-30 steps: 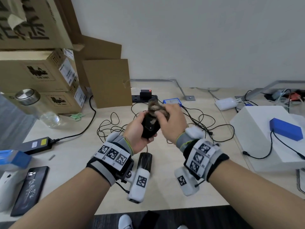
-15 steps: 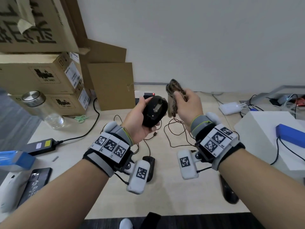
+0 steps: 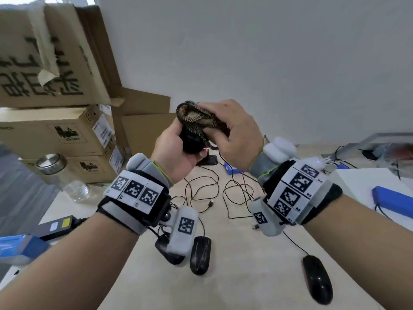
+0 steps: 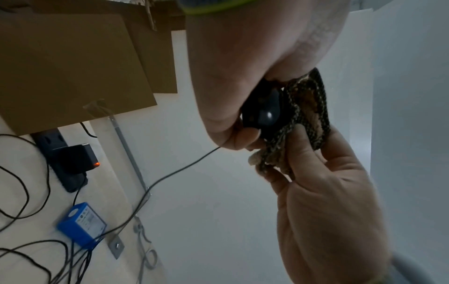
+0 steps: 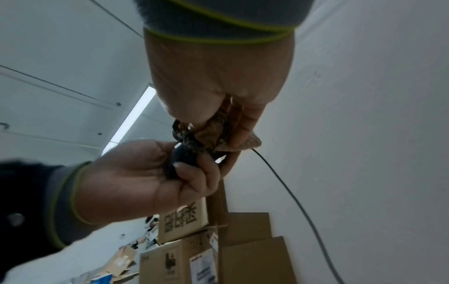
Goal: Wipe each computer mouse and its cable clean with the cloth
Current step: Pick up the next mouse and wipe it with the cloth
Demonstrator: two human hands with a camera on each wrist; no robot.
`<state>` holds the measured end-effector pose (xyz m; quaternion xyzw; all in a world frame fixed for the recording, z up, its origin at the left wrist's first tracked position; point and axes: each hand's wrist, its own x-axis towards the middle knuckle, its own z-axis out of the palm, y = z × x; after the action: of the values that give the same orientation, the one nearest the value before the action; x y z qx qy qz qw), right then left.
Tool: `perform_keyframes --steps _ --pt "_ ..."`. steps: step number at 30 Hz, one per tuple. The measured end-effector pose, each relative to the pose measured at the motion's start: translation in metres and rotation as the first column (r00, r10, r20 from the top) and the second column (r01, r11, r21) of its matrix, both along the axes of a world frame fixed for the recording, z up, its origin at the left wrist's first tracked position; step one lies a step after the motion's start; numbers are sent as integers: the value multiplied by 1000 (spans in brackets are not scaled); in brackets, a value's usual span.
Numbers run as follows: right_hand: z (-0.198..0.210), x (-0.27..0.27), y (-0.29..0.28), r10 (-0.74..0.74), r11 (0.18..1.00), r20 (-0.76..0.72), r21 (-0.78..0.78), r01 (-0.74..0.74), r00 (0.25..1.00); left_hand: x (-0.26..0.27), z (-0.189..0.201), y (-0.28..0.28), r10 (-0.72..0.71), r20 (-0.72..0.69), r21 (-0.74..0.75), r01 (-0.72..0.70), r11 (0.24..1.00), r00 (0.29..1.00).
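Observation:
My left hand grips a black computer mouse raised above the table. My right hand clutches a brown checked cloth and presses it onto the top of that mouse. The left wrist view shows the mouse between my fingers with the cloth against it. Its thin cable hangs down toward the table; in the right wrist view the cable trails down past the mouse. Two more black mice lie on the table near me.
Stacked cardboard boxes stand at the left with a glass jar in front. Loose black cables spread over the table middle. A power strip, a small blue box, a white box and a black adapter lie around.
My right hand brought the cloth back down onto the mouse after holding it apart beside it. Both hands have risen higher in view.

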<state>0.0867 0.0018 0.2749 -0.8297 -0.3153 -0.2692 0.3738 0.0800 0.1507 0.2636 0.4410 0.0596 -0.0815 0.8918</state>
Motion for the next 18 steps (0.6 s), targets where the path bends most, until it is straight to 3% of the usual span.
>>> perform_keyframes --steps 5,11,16,18 --pt "-10 14 -6 -284 958 -148 -5 287 947 -4 -4 -14 -40 -26 31 41 999 999" --pt "-31 -4 5 -87 995 26 -43 89 996 4 -12 -17 -5 -109 -90 -5 996 994" --pt "-17 24 -11 -341 926 -244 82 370 908 -3 -16 -21 -90 -36 62 92 994 995" --pt "-24 17 -6 -329 938 -227 36 345 917 0 -20 -20 -63 -55 54 66 996 996"
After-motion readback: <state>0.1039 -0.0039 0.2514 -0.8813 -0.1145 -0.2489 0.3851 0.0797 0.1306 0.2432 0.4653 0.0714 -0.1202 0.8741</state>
